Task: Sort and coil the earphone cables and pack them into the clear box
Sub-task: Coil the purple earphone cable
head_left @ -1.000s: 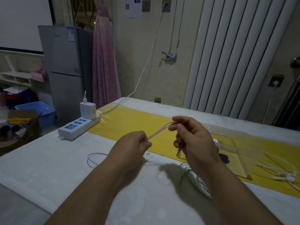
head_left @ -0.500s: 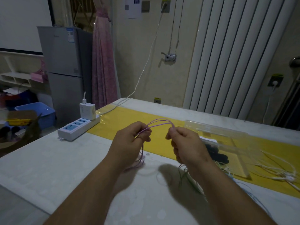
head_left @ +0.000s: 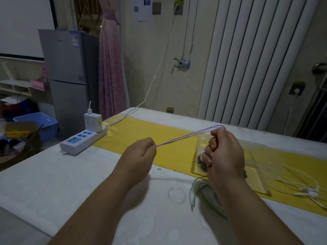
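Observation:
A purple earphone cable (head_left: pixel 184 137), folded into several strands, is stretched taut above the table between my two hands. My left hand (head_left: pixel 139 156) pinches its near end. My right hand (head_left: pixel 223 151) grips the far loop, held higher and over the clear box (head_left: pixel 254 165). The box lies on a yellow strip (head_left: pixel 141 131) and holds a dark coiled earphone (head_left: pixel 201 160), partly hidden by my right hand. A green cable (head_left: pixel 194 191) lies on the table under my right forearm. A white earphone cable (head_left: pixel 304 188) sprawls to the right of the box.
A white power strip (head_left: pixel 83 140) with a charger plugged in sits at the table's left edge, its cord running to the wall. The table's (head_left: pixel 62 183) near edge is bottom left. A fridge, curtain and radiator stand behind.
My hands have moved apart, the right one rightward over the box. The purple cable went from a slack arch with a hanging loop to taut strands between them.

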A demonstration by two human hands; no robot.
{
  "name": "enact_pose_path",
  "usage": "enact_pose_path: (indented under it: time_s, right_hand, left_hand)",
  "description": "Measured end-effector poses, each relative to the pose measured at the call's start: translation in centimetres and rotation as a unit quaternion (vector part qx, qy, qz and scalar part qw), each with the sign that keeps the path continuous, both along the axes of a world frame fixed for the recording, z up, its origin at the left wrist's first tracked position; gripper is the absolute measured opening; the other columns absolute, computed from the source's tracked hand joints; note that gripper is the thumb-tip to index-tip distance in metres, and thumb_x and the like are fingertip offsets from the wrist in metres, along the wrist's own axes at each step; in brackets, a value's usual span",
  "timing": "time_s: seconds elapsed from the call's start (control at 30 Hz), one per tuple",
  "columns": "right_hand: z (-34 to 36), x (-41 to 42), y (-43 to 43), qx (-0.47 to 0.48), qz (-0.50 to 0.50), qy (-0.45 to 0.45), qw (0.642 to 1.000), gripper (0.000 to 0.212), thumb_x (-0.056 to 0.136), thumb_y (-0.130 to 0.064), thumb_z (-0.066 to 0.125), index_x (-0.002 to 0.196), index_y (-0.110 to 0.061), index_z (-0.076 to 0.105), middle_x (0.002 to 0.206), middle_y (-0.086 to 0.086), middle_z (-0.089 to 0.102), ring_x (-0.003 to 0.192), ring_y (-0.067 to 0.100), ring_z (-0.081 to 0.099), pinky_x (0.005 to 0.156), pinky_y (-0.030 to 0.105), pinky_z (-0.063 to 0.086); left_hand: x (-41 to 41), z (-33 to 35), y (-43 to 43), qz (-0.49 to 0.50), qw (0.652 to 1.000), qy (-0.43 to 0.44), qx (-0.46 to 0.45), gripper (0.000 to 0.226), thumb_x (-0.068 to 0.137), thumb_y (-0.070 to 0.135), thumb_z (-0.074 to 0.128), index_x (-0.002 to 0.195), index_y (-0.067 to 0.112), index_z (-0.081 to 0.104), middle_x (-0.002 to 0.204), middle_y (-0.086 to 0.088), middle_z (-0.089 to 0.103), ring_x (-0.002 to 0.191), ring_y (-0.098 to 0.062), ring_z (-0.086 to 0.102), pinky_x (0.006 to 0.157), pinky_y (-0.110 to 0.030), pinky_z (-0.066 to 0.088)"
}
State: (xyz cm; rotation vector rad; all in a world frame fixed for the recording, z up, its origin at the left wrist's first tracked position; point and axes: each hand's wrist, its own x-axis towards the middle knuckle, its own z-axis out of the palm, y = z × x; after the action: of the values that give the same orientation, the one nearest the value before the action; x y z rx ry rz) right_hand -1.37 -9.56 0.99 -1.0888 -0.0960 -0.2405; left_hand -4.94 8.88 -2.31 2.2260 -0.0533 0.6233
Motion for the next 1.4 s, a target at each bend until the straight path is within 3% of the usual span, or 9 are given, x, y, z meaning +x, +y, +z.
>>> enact_pose_path:
  time_s: [0.23, 0.37, 0.57, 0.73, 0.87, 0.97, 1.1, 1.27, 1.4]
  right_hand:
    - [0.4, 0.1, -0.8, 0.031, -0.080, -0.012, 0.996, 0.032, 0.104, -0.029, 0.038, 0.080, -0.015, 0.052, 0.056, 0.000, 0.034, 0.045, 0.010, 0.025, 0.040, 0.022, 0.019]
    - [0.0, 0.1, 0.0, -0.015, -0.031, -0.022, 0.999, 0.032, 0.104, -0.027, 0.040, 0.078, -0.013, 0.052, 0.054, 0.000, 0.033, 0.044, 0.012, 0.025, 0.044, 0.024, 0.018]
    - [-0.9, -0.3, 0.6, -0.163, 0.038, -0.024, 0.986, 0.034, 0.102, -0.029, 0.044, 0.075, -0.013, 0.057, 0.056, 0.002, 0.034, 0.045, 0.012, 0.026, 0.044, 0.022, 0.020]
    - [-1.1, -0.1, 1.0, -0.154, 0.150, 0.101, 0.971, 0.024, 0.101, -0.020, 0.046, 0.082, -0.008, 0.057, 0.057, 0.001, 0.032, 0.043, 0.010, 0.023, 0.040, 0.019, 0.017]
    - [-1.2, -0.4, 1.2, -0.178, 0.166, 0.144, 0.959, 0.024, 0.100, -0.016, 0.045, 0.084, -0.009, 0.061, 0.071, 0.004, 0.048, 0.047, 0.010, 0.034, 0.040, 0.020, 0.023]
    - [-1.3, -0.5, 1.3, -0.283, 0.108, 0.087, 0.949, 0.025, 0.099, -0.022, 0.047, 0.085, -0.016, 0.066, 0.089, 0.001, 0.063, 0.055, 0.013, 0.040, 0.047, 0.025, 0.031]
    - [-1.5, -0.7, 1.7, -0.329, 0.101, 0.014, 0.939, 0.023, 0.095, -0.024, 0.052, 0.078, -0.019, 0.066, 0.085, -0.002, 0.073, 0.055, 0.009, 0.044, 0.057, 0.028, 0.031]
    - [-2.2, -0.1, 1.9, -0.355, 0.108, 0.006, 0.929, 0.019, 0.082, -0.012, 0.057, 0.086, -0.027, 0.068, 0.054, -0.008, 0.051, 0.046, 0.010, 0.038, 0.052, 0.026, 0.027]
    - [-2.6, -0.3, 1.7, -0.395, 0.116, -0.035, 0.911, 0.012, 0.082, -0.021, 0.072, 0.090, -0.030, 0.072, 0.054, -0.012, 0.049, 0.048, 0.004, 0.044, 0.054, 0.023, 0.036]
  left_hand:
    - [0.9, -1.1, 1.1, 0.087, 0.963, -0.011, 0.254, 0.022, 0.100, 0.031, 0.039, 0.083, 0.025, 0.052, 0.071, 0.005, 0.055, 0.077, -0.023, 0.051, 0.067, -0.034, 0.027]
    - [1.6, -2.0, 1.3, 0.088, 0.944, -0.075, 0.309, 0.013, 0.077, 0.026, 0.061, 0.067, 0.028, 0.068, 0.075, 0.010, 0.060, 0.076, -0.024, 0.057, 0.062, -0.031, 0.028]
    - [0.6, -0.5, 0.2, 0.013, 1.000, -0.011, -0.020, 0.012, 0.089, 0.011, 0.063, 0.087, 0.017, 0.073, 0.077, 0.006, 0.068, 0.068, -0.002, 0.060, 0.062, -0.007, 0.041]
    - [-0.1, 0.7, -0.2, -0.037, 0.948, -0.011, -0.316, 0.010, 0.084, -0.009, 0.063, 0.087, 0.000, 0.067, 0.070, -0.016, 0.066, 0.061, -0.017, 0.067, 0.059, -0.023, 0.055]
    - [-0.4, 0.9, 0.0, -0.050, 0.943, -0.010, -0.327, 0.007, 0.082, -0.001, 0.068, 0.083, 0.006, 0.068, 0.069, -0.009, 0.070, 0.066, -0.020, 0.068, 0.059, -0.028, 0.053]
    - [-0.4, 0.9, 0.0, -0.042, 0.956, -0.008, -0.290, 0.008, 0.082, 0.003, 0.070, 0.082, 0.011, 0.069, 0.068, -0.003, 0.071, 0.063, -0.014, 0.065, 0.053, -0.023, 0.046]
    - [-0.4, 0.9, 0.0, -0.054, 0.948, -0.011, -0.313, 0.008, 0.083, 0.001, 0.067, 0.083, 0.009, 0.068, 0.069, -0.004, 0.071, 0.064, -0.014, 0.066, 0.053, -0.022, 0.048]
    - [-0.4, 0.9, 0.0, -0.112, 0.899, 0.000, -0.423, 0.011, 0.088, -0.007, 0.056, 0.086, 0.003, 0.060, 0.068, -0.010, 0.064, 0.060, -0.020, 0.064, 0.054, -0.026, 0.054]
    - [-0.4, 1.0, 0.0, -0.123, 0.889, 0.006, -0.442, 0.012, 0.089, -0.007, 0.053, 0.086, 0.002, 0.060, 0.069, -0.014, 0.061, 0.062, -0.024, 0.062, 0.057, -0.028, 0.055]
